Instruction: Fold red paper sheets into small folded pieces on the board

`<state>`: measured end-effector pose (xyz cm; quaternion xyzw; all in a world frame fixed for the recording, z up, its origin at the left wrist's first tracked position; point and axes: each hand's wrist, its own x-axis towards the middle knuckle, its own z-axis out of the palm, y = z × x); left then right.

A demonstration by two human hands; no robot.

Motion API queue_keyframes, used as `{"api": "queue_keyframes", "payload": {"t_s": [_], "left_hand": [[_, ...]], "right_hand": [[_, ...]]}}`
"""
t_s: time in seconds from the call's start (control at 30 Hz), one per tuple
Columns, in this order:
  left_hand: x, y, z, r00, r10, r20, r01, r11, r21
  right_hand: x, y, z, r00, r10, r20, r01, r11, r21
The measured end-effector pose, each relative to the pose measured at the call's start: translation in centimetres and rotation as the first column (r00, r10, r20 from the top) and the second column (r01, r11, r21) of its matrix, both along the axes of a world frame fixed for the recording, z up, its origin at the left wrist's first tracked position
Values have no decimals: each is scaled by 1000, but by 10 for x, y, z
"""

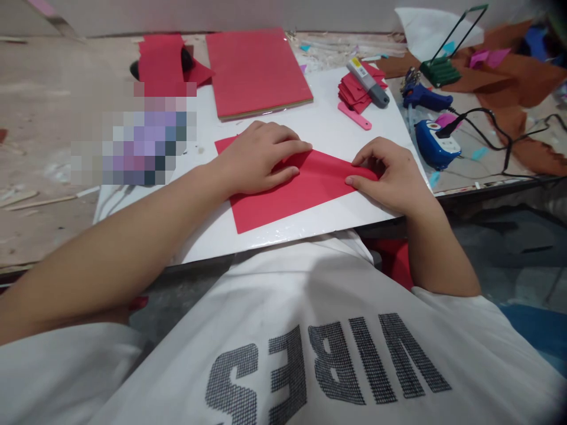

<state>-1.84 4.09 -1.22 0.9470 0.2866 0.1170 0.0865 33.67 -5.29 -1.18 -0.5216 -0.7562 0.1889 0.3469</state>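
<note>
A sheet of red paper (305, 189) lies on a white board (212, 239) in front of me. My left hand (266, 156) rests flat on the sheet's left half with its fingers stretched out toward the right. At the sheet's right end, my right hand (383, 171) pinches the edge between thumb and fingers, and the paper bends up there. Part of the sheet is hidden beneath both hands.
Behind the hands lies a stack of red sheets (261, 71). A grey cutter (367, 81) sits on small red pieces (352, 94) beside a pink strip (354, 116). To the right are a blue glue gun (427, 97), a blue power socket (438, 144) and black cables (491, 127).
</note>
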Motion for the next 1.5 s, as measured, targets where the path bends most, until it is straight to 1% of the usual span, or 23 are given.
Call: {"api": "queue_keyframes", "payload": {"t_s": [0.13, 0.27, 0.4, 0.5, 0.63, 0.77, 0.83, 1.03, 1.2, 1.5], "left_hand": [[1, -3, -1, 1000, 6, 10, -6, 1000, 11], [7, -15, 3, 1000, 9, 1, -9, 1000, 30], [16, -28, 7, 1000, -5, -31, 5, 1000, 4], [20, -32, 7, 998, -38, -48, 37, 999, -20], [19, -31, 7, 994, -61, -86, 57, 997, -47], [18, -30, 10, 989, -54, -135, 46, 997, -60], [17, -30, 12, 988, -58, -142, 50, 997, -62], [13, -28, 11, 988, -73, -134, 66, 996, -58], [13, -28, 11, 990, -69, -121, 62, 996, -61], [13, -26, 10, 994, -80, -75, 75, 995, -70]], "right_hand": [[-1, -1, 1, 1000, 2, -10, -2, 1000, -9], [-3, -1, 3, 1000, -11, -15, 10, 999, -47], [-4, -2, 6, 1000, -18, -14, 17, 996, -88], [-5, -3, 8, 1000, -28, -11, 27, 994, -110], [-5, -1, 6, 998, -51, -28, 48, 992, -116], [-1, 2, 3, 986, -141, -87, 131, 986, -104], [0, 4, 3, 982, -159, -104, 147, 983, -114], [2, 6, 4, 985, -91, -149, 65, 984, -167], [3, 6, 4, 987, -113, -110, 88, 974, -209], [2, 3, 6, 982, -117, -146, 83, 972, -222]]}}
